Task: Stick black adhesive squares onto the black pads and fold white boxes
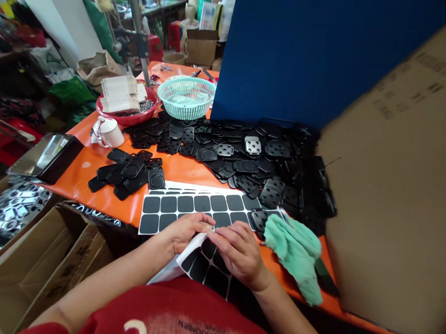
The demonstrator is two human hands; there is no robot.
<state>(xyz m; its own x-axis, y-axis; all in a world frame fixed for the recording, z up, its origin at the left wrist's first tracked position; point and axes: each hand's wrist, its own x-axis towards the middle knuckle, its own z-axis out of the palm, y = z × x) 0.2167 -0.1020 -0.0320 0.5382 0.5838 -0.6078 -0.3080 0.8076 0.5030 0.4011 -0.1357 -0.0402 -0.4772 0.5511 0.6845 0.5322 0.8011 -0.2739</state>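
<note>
My left hand [183, 231] and my right hand [240, 251] meet at the front edge of the orange table [181, 169], fingertips pinched together on the top edge of a sticker sheet [202, 264] of black square pads that curls over my lap. A second sheet of black pads [190, 208] lies flat on the table just beyond my hands. A big heap of black plastic plates [253, 164] covers the table behind it, with one silver plate [253, 145] on top. A smaller pile of plates [132, 174] lies to the left.
A green cloth [297, 252] lies right of my hands. A teal basket [186, 97], a red bowl [126, 111] and a white cup [107, 132] stand at the back left. A blue board [309, 56] and a cardboard sheet [399, 188] rise on the right. Cardboard boxes [43, 257] sit below left.
</note>
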